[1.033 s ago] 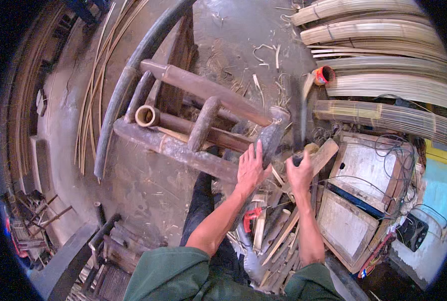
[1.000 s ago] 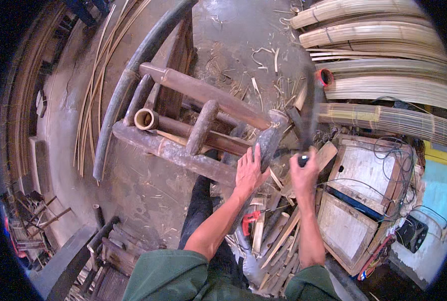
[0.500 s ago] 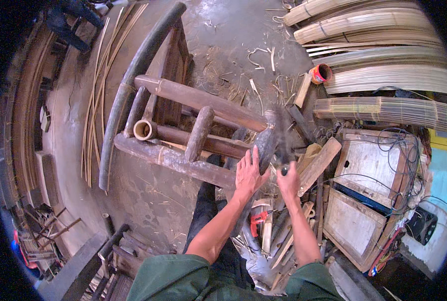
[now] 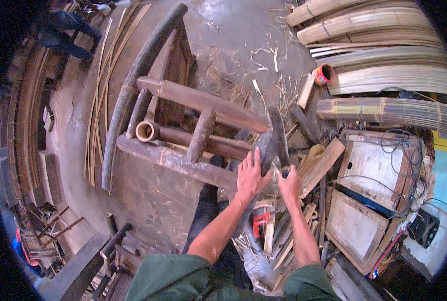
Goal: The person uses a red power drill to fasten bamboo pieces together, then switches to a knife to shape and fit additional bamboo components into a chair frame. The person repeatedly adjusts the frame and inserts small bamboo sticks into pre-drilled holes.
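In front of me stands a dark bamboo furniture frame, made of thick rails, short crosspieces and a long curved pole at its left end. My left hand lies on the frame's dark right end post, fingers stretched and spread. My right hand is closed round the handle of what looks like a machete. Its broad dark blade points away from me, alongside the right side of that post. Whether the blade touches the post I cannot tell.
Bundles of split bamboo lie at the far right by a red can. Near my right arm are wood offcuts, a red pistol-shaped tool and wooden panels with loose cables. Long strips lie left; another person's legs show beyond.
The blade, blurred by motion half a second ago, now shows sharply beside the end post. My left hand keeps its place on the post.
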Demonstrator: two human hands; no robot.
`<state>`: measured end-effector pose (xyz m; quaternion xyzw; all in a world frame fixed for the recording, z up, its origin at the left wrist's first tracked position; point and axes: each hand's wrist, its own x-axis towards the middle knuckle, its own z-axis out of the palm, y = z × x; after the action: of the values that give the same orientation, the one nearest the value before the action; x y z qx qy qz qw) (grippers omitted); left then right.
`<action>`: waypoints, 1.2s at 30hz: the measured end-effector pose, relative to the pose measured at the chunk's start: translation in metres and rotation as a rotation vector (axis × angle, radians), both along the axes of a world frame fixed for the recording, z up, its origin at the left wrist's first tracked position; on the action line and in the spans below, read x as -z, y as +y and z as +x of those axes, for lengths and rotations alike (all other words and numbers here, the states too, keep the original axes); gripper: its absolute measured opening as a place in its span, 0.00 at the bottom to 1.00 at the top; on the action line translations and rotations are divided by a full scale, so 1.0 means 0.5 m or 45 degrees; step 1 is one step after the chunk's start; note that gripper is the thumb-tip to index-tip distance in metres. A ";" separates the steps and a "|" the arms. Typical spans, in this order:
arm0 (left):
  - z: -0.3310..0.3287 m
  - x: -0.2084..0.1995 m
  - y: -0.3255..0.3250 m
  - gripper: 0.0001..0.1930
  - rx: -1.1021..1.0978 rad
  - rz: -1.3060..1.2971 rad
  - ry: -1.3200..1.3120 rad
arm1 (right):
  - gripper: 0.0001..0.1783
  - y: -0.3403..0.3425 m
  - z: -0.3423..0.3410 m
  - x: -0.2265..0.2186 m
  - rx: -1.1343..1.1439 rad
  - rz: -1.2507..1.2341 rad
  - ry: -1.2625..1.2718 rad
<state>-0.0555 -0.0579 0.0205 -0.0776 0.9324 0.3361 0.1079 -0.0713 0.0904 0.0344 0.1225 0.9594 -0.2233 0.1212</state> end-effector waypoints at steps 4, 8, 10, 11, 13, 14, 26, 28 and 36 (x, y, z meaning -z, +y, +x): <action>0.016 0.015 0.007 0.51 -0.048 -0.007 0.033 | 0.14 -0.054 -0.082 -0.168 0.161 -0.266 0.301; 0.011 0.012 0.002 0.51 -0.037 -0.010 -0.006 | 0.13 -0.032 -0.047 -0.098 0.161 -0.536 0.761; 0.003 0.004 0.012 0.51 -0.019 0.010 0.006 | 0.19 0.009 0.009 0.015 -0.005 -0.151 0.359; 0.008 0.007 0.008 0.50 -0.023 0.000 0.002 | 0.21 -0.004 0.012 -0.001 -0.008 -0.006 -0.112; -0.014 0.014 -0.005 0.50 -0.039 -0.018 0.034 | 0.20 -0.020 -0.003 -0.044 0.030 0.106 -0.213; -0.004 0.010 -0.002 0.50 -0.036 -0.010 0.028 | 0.19 -0.025 -0.005 -0.060 0.056 0.062 -0.107; 0.003 0.004 0.013 0.47 -0.013 -0.051 0.057 | 0.26 0.010 -0.042 -0.059 -0.052 -0.265 0.066; 0.001 0.004 0.015 0.46 -0.025 -0.055 0.078 | 0.29 0.006 -0.068 -0.077 -0.034 -0.502 0.261; 0.008 0.025 0.025 0.32 -0.081 -0.118 -0.012 | 0.19 0.017 -0.157 -0.027 0.333 -0.981 -0.006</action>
<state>-0.0517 -0.0451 0.0078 -0.1136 0.9435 0.2956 0.0978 -0.1499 0.0988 0.0480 0.1896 0.7817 -0.5796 0.1309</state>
